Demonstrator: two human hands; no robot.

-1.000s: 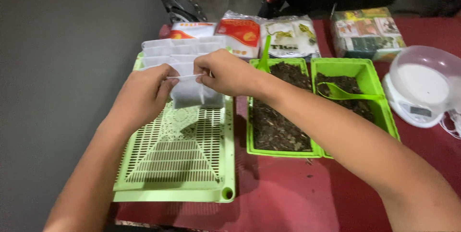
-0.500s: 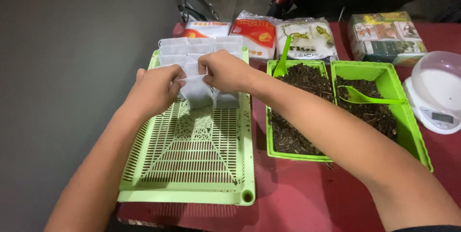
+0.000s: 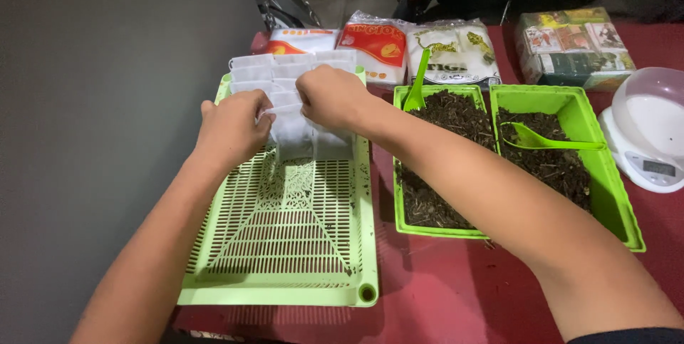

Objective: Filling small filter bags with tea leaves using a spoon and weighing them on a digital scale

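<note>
My left hand (image 3: 231, 130) and my right hand (image 3: 331, 96) both pinch the top of a small white cloth pouch (image 3: 293, 130) over the far half of a light green slatted tray (image 3: 285, 244). Behind my hands, several more white pouches (image 3: 274, 72) lie stacked at the tray's far end. The pouch hangs down between my hands and touches the slats. My fingers hide its upper edge.
Two green tubs of dark soil (image 3: 434, 173) (image 3: 563, 166) stand right of the tray, each with a green scoop (image 3: 419, 84) (image 3: 545, 141). Plastic packets (image 3: 374, 48) and a wrapped box (image 3: 573, 45) lie behind. A white scale with a bowl (image 3: 652, 137) sits far right, on red cloth (image 3: 442, 287).
My hands have stayed together on the pouch, shifting slightly across the tray's far end. The view has drifted, so everything sits further right in the frame.
</note>
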